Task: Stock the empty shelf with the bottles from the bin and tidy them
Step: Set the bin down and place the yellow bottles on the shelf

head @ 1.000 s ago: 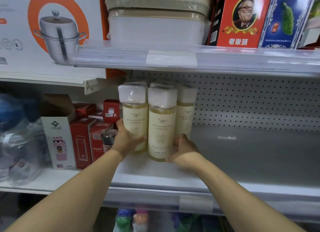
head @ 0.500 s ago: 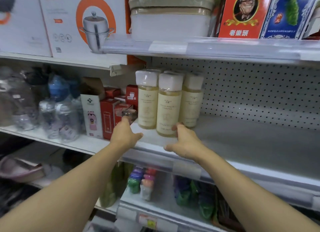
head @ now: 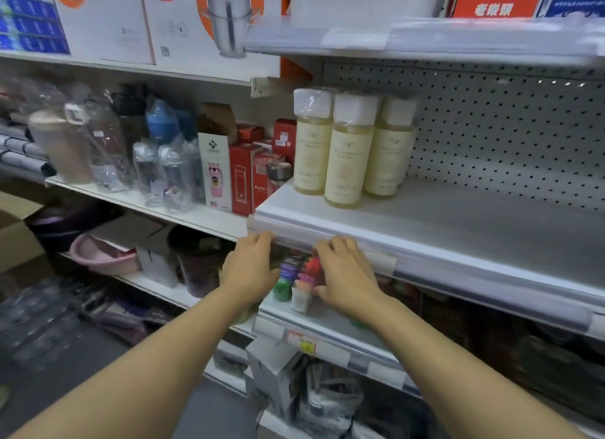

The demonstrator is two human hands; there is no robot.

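Observation:
Several pale yellow bottles with white caps stand upright in a tight cluster at the left end of the white shelf, in front of the pegboard back. Both hands hang empty in front of and just below the shelf's front edge. My left hand has its fingers loosely spread, and my right hand is likewise apart from the bottles. No bin is in view.
Red boxes and a small jar crowd the neighbouring shelf to the left, with wrapped drink bottles beyond. Small colourful bottles sit on the shelf below my hands. An upper shelf edge overhangs the bottles.
Both hands let go of the front bottles and drew back and down off the shelf to below its front edge. The view pulled back from the shelf.

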